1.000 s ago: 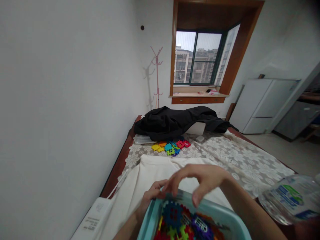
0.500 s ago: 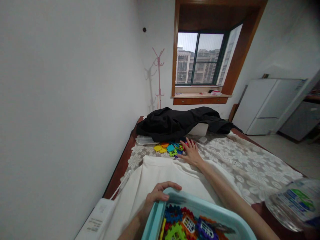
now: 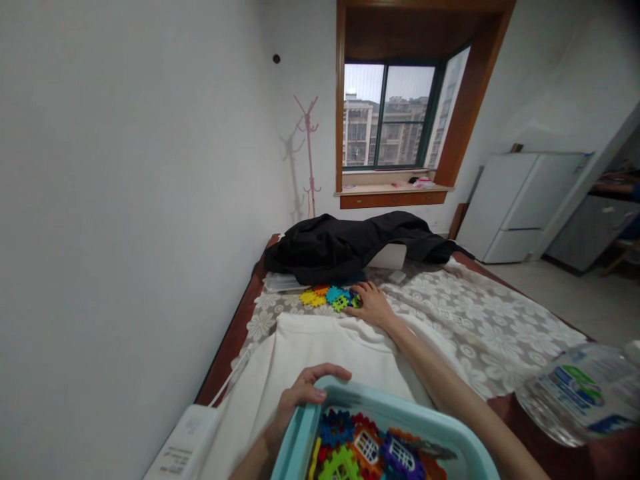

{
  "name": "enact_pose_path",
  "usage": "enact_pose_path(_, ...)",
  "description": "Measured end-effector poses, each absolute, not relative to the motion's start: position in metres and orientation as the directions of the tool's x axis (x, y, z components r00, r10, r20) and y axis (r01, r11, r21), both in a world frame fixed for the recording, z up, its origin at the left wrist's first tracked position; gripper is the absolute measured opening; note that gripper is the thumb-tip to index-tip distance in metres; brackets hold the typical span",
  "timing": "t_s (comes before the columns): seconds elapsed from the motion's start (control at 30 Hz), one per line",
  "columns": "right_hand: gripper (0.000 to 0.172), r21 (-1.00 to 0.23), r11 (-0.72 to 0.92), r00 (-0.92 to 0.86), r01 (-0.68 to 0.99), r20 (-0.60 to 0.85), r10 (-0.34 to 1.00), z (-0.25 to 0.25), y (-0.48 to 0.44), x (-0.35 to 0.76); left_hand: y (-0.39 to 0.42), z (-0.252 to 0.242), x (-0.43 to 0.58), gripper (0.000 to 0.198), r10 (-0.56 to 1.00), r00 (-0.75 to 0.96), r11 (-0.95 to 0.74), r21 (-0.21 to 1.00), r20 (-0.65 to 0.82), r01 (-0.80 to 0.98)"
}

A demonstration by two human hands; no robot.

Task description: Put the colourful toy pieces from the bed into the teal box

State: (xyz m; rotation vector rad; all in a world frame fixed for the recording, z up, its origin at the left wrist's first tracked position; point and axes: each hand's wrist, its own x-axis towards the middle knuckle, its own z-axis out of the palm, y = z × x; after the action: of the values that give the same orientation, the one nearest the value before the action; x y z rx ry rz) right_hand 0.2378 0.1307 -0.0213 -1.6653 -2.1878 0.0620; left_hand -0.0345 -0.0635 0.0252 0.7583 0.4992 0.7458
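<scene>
My left hand [image 3: 305, 393] grips the near-left corner of a light-blue plastic bin [image 3: 395, 399] at the bottom of the view. Inside the bin lie several colourful plastic gear pieces [image 3: 367, 445], some with white window lattices. My right hand [image 3: 373, 305] reaches out across the table, its fingers curled around the right end of a group of toy gears. Left of those fingers, yellow gears [image 3: 313, 298] and a teal gear [image 3: 336, 294] lie flat on the tablecloth. The gears under my palm are hidden.
A white garment [image 3: 335, 347] spreads between the bin and the gears. Black cloth [image 3: 345, 243] is heaped along the far edge beside a clear plastic lid [image 3: 285, 283]. A large water bottle [image 3: 580, 390] stands at right; a white box [image 3: 180, 440] sits at lower left.
My right hand has drawn its spread fingers in and curled them over the gears, covering the red ones. My left hand still holds the bin. The view has turned slightly right.
</scene>
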Motion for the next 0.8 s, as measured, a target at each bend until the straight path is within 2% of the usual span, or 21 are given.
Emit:
enact_pose_path(0.07,0.061,-0.264,0.323,-0.229,0.909,0.332,0.915,-0.02,0.13,0.238,-0.064,0.027,-0.035,0.048,0.746,0.652,0.503,0.758,-0.137,-0.415)
enact_pose_path(0.1,0.062,-0.26,0.322,-0.222,0.91,0.35,0.91,-0.02,0.129,0.238,-0.063,0.028,-0.036,0.048,0.743,0.655,0.506,0.757,-0.138,-0.415)
enact_pose_path(0.2,0.079,-0.248,0.288,-0.197,0.925,0.337,0.921,-0.022,0.129,0.238,-0.063,0.03,-0.036,0.048,0.743,0.655,0.509,0.752,-0.139,-0.418)
enact_pose_path(0.23,0.08,-0.247,0.281,-0.198,0.927,0.315,0.928,-0.022,0.129,0.237,-0.063,0.031,-0.036,0.047,0.743,0.655,0.51,0.751,-0.138,-0.42)
enact_pose_path(0.3,0.07,-0.247,0.296,-0.222,0.923,0.289,0.931,-0.021,0.129,0.237,-0.063,0.032,-0.036,0.046,0.745,0.653,0.511,0.749,-0.139,-0.423)
enact_pose_path(0.4,0.05,-0.234,0.347,-0.263,0.908,0.326,0.908,-0.016,0.127,0.237,-0.064,0.033,-0.036,0.046,0.745,0.651,0.512,0.748,-0.142,-0.422)
enact_pose_path(0.5,0.036,-0.237,0.323,-0.231,0.916,0.345,0.91,-0.009,0.124,0.236,-0.066,0.035,-0.036,0.045,0.746,0.648,0.51,0.755,-0.151,-0.411)
enact_pose_path(0.8,0.03,-0.274,0.129,-0.029,0.953,0.342,0.939,-0.01,0.127,0.235,-0.067,0.044,-0.035,0.044,0.723,0.667,0.55,0.734,-0.179,-0.399)
